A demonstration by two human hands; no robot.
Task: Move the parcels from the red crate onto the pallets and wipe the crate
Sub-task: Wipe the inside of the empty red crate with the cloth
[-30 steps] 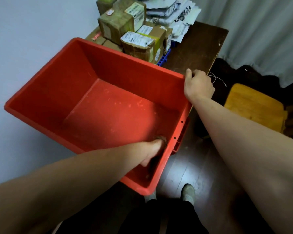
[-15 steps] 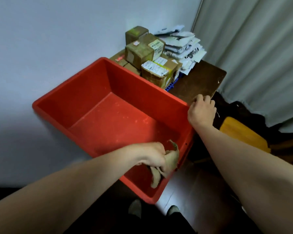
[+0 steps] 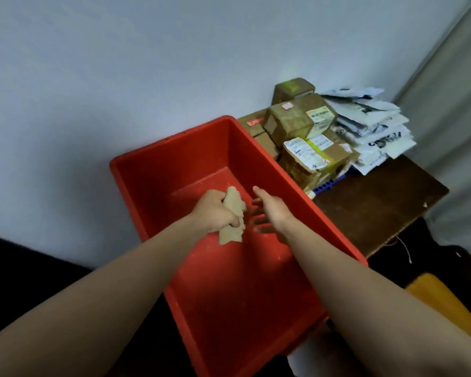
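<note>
The red crate stands in front of me against the wall, with no parcels inside. Above its floor my left hand grips a crumpled beige cloth. My right hand hovers just right of the cloth with fingers straight and spread, holding nothing. Brown cardboard parcels and white mailer bags are stacked beyond the crate's far right corner, on a blue pallet whose edge shows under them.
A dark wooden board lies right of the crate. A yellow wooden stool stands at the lower right. A grey curtain hangs at the right, and the pale wall runs behind the crate.
My right hand has let go of the crate's rim and moved in above the crate beside the cloth. My left hand has lifted the cloth off the floor of the crate.
</note>
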